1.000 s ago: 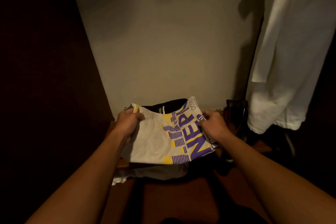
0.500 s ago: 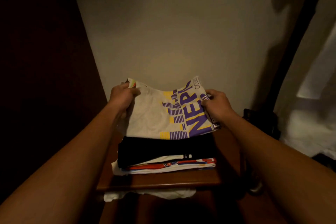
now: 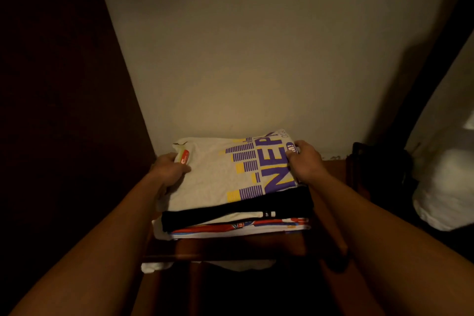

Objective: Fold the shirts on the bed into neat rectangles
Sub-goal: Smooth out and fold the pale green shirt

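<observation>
Two bare arms reach forward from the bottom of the view. Just past them is a wooden shelf (image 3: 230,251), with a bit of white cloth (image 3: 154,267) hanging under its front edge.

On the shelf sits a pile of folded shirts. At the bottom is a white shirt with red and blue stripes (image 3: 243,228). On top of that lies a black shirt (image 3: 230,213). The top one is a white shirt with purple and yellow letters (image 3: 225,174). It is folded flat into a neat shape.

The left hand (image 3: 169,169) holds the left side of the top shirt. Its fingers curl under the edge and the thumb presses on top, next to a small red and yellow tag (image 3: 182,156). The right hand (image 3: 305,161) holds the right side, with its fingers curled down onto the cloth and clamped on the edge.

Behind the pile is a plain pale wall (image 3: 256,59). A dark wooden panel (image 3: 64,110) stands on the left. Far to the right lies something white and soft (image 3: 446,192).
</observation>
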A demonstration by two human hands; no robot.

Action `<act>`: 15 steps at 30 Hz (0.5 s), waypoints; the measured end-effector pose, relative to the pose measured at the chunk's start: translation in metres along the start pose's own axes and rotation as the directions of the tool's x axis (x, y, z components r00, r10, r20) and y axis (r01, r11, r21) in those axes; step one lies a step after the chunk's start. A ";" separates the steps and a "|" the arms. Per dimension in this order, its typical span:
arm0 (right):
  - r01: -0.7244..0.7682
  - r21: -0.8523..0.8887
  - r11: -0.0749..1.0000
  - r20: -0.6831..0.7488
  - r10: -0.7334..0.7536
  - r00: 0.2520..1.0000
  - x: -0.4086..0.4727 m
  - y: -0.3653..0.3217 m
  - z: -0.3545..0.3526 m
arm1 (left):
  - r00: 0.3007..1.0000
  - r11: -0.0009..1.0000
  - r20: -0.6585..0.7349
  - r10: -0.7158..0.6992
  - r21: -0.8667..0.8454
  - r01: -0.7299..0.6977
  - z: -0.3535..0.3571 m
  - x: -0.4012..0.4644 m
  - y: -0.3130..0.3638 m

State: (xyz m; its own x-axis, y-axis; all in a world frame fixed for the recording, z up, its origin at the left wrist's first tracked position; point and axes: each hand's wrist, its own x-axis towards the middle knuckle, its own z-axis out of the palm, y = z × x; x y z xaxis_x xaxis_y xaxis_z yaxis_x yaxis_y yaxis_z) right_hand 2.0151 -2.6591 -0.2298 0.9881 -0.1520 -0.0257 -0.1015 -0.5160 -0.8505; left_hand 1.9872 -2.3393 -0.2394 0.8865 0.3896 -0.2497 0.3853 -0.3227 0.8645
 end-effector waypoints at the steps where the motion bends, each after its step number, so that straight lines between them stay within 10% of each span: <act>1: 0.018 0.004 1.000 -0.022 -0.018 1.000 0.001 0.000 -0.002 | 0.999 0.998 -0.033 0.035 -0.043 -0.036 0.000 -0.001 0.000; 8: -0.101 -0.084 0.991 0.043 0.105 0.994 -0.002 0.024 -0.007 | 0.999 0.928 -0.052 0.000 0.372 0.020 -0.004 0.002 -0.014; 12: 0.161 -0.452 0.877 -0.094 -0.227 0.969 0.000 -0.003 0.006 | 0.897 0.762 -0.185 0.402 0.611 -0.215 0.013 -0.010 0.016; 15: 0.395 -0.612 0.686 0.060 -0.457 0.887 0.003 -0.019 0.028 | 0.820 0.605 0.068 0.568 0.641 -0.472 0.045 -0.013 0.027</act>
State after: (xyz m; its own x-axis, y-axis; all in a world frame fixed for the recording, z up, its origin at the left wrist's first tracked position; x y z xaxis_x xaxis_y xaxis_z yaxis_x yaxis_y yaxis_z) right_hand 2.0230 -2.6262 -0.2278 0.9301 0.1518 0.3346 0.2495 -0.9293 -0.2721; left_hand 1.9977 -2.3923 -0.2323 0.9633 0.0776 0.2570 -0.0211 -0.9324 0.3609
